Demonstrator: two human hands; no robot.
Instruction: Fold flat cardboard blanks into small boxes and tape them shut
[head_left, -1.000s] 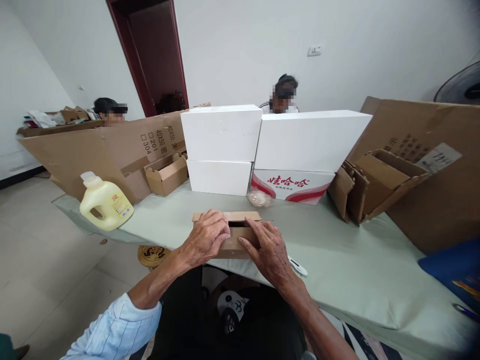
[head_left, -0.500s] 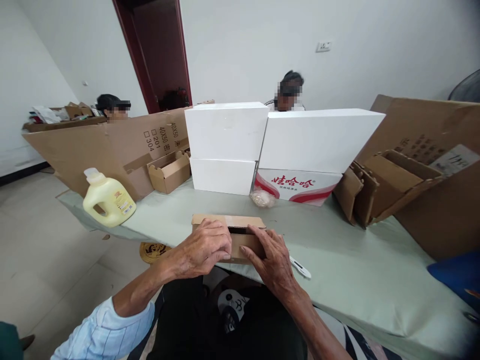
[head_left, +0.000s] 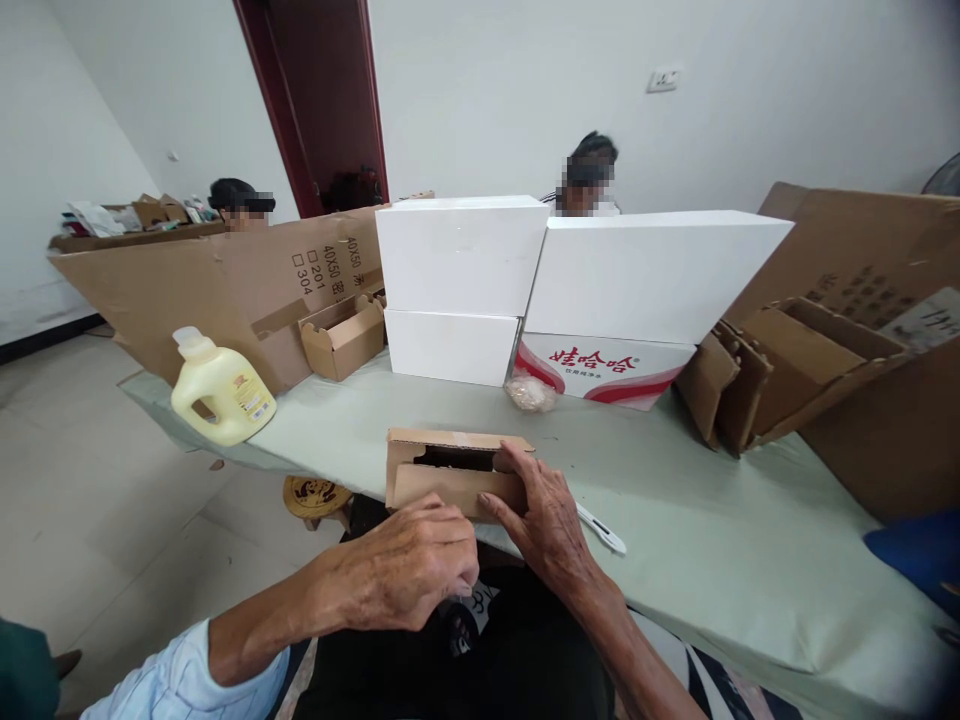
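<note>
A small brown cardboard box (head_left: 442, 470) lies at the near edge of the table, its top partly open with a dark gap. My right hand (head_left: 544, 515) rests on its right end, fingers wrapped on the flap and front. My left hand (head_left: 409, 565) is off the box, below the table edge over my lap, fingers curled together; whether it holds anything is hidden. A white pen-like tool (head_left: 601, 528) lies just right of my right hand.
A table with a pale green cover (head_left: 712, 540) carries white boxes (head_left: 461, 255) and a red-printed carton (head_left: 600, 365) at the back, a yellow bottle (head_left: 221, 390) at left, an open small box (head_left: 345, 335), folded cardboard (head_left: 765, 370) at right. Two people sit behind.
My left hand has come off the box's left end and dropped toward my lap, leaving the box's front uncovered. The right hand stays on the box.
</note>
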